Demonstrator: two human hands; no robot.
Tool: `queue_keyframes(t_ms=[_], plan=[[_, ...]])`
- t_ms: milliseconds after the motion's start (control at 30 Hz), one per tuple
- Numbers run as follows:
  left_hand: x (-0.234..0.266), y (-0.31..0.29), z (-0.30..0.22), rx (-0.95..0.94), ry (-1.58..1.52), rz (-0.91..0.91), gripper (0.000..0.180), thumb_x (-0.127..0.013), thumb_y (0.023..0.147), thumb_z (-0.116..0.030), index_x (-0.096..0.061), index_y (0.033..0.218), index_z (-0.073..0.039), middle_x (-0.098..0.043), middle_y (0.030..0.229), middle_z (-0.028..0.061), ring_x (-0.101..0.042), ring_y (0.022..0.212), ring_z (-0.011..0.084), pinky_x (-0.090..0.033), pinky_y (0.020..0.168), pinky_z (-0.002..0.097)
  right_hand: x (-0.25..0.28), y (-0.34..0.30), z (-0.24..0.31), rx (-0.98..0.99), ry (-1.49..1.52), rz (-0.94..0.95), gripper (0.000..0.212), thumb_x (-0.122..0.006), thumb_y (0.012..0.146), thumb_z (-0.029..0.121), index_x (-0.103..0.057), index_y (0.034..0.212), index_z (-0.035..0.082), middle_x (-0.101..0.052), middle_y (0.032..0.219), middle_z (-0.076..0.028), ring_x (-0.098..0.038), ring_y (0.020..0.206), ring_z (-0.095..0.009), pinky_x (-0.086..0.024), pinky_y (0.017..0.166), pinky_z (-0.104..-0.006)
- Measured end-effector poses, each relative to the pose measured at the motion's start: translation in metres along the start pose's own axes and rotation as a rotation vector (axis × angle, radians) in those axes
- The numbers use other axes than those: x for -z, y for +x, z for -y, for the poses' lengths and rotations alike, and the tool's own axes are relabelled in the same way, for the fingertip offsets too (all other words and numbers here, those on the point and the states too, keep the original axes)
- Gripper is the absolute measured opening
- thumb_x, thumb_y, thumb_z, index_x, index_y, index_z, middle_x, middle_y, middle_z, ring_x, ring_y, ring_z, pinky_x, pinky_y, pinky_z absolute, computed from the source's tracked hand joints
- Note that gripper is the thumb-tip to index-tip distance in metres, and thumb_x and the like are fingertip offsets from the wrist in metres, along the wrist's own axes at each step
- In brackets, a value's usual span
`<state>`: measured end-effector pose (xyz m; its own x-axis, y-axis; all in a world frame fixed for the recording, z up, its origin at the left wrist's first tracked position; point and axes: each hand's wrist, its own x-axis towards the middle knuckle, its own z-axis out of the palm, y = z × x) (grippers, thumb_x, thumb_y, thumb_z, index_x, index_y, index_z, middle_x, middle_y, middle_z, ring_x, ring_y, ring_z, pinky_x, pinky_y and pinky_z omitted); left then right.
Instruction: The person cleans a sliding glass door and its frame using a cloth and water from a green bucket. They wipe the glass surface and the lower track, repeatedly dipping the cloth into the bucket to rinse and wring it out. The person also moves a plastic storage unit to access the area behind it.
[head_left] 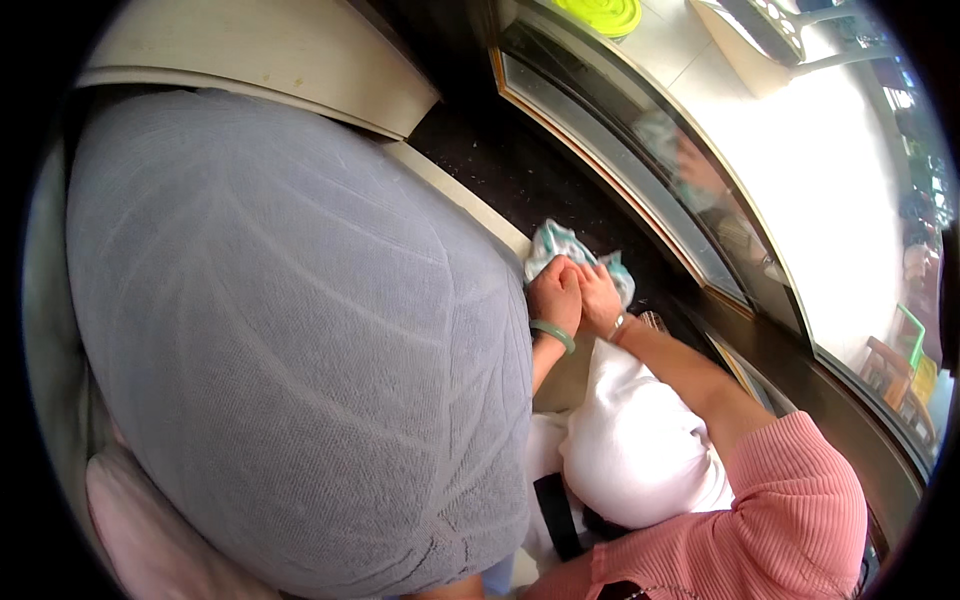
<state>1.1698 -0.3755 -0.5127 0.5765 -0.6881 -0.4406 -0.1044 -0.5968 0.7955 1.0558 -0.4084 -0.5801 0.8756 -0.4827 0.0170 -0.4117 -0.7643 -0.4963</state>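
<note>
In front of the window my two hands meet, knuckles close together. A white cloth with teal patches (562, 240) lies bunched up under and beyond them. My left hand (556, 295), with a green bangle at its wrist, is closed on the cloth's near side. Touching it is my right hand (598, 300), which wears a silvery band and presses its bent fingers onto the same cloth. The fingertips of both hands are mostly hidden. Below the cloth runs a dark ledge (500, 165) with small pale specks on it.
A large rounded thing under a grey-blue ribbed cover (300, 330) fills the left side. Above it stands a cream cabinet (270, 55). A framed window (640, 170) runs along the right. Beyond the glass are a yellow-green round object (605, 14) and a wooden chair (888, 372).
</note>
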Motion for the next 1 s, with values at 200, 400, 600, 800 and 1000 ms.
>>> queue_keyframes(t_ms=[200, 400, 600, 800, 1000], plan=[[-0.015, 0.001, 0.004, 0.033, -0.084, 0.054, 0.016, -0.043, 0.081, -0.003, -0.057, 0.074, -0.006, -0.062, 0.067, 0.0047, -0.057, 0.054, 0.0151, -0.047, 0.054, 0.0303, -0.005, 0.056, -0.021, -0.044, -0.086, -0.019, 0.041, -0.065, 0.067, 0.024, -0.063, 0.108, 0.026, -0.048, 0.128, 0.000, -0.046, 0.108, -0.023, -0.041, 0.084, -0.0411], [-0.012, -0.003, -0.010, 0.071, -0.207, 0.071, 0.013, -0.042, 0.081, 0.000, -0.054, 0.084, -0.005, -0.061, 0.075, 0.0039, -0.056, 0.054, 0.0136, -0.048, 0.056, 0.0274, 0.008, 0.253, -0.031, -0.154, -0.098, -0.230, 0.034, -0.052, 0.081, 0.013, -0.059, 0.114, 0.017, -0.052, 0.119, -0.008, -0.050, 0.105, -0.028, -0.046, 0.077, -0.0430], [-0.017, -0.003, -0.010, 0.069, -0.169, 0.086, 0.012, -0.042, 0.081, 0.000, -0.053, 0.081, -0.005, -0.060, 0.072, 0.0039, -0.056, 0.055, 0.0131, -0.048, 0.056, 0.0271, -0.008, 0.292, -0.034, -0.095, -0.539, -0.214, 0.034, -0.046, 0.088, 0.016, -0.053, 0.118, 0.004, -0.053, 0.120, -0.015, -0.050, 0.111, -0.028, -0.049, 0.079, -0.0385], [-0.006, 0.005, 0.003, 0.048, -0.216, 0.054, 0.011, -0.045, 0.081, -0.001, -0.055, 0.083, -0.005, -0.061, 0.071, 0.0046, -0.058, 0.058, 0.0140, -0.047, 0.056, 0.0286, -0.002, 0.227, -0.029, -0.270, -0.179, -0.004, 0.044, -0.053, 0.083, 0.013, -0.043, 0.125, 0.004, -0.048, 0.123, -0.019, -0.053, 0.108, -0.036, -0.053, 0.078, -0.0430], [-0.018, 0.007, -0.012, -0.050, -0.134, 0.027, 0.009, -0.049, 0.080, -0.001, -0.057, 0.083, -0.006, -0.063, 0.072, 0.0049, -0.060, 0.063, 0.0180, -0.048, 0.060, 0.0315, 0.022, 0.085, -0.044, -0.601, 0.279, 0.009, 0.038, -0.069, 0.069, 0.022, -0.060, 0.104, 0.012, -0.061, 0.100, -0.015, -0.061, 0.090, -0.036, -0.052, 0.073, -0.0418]])
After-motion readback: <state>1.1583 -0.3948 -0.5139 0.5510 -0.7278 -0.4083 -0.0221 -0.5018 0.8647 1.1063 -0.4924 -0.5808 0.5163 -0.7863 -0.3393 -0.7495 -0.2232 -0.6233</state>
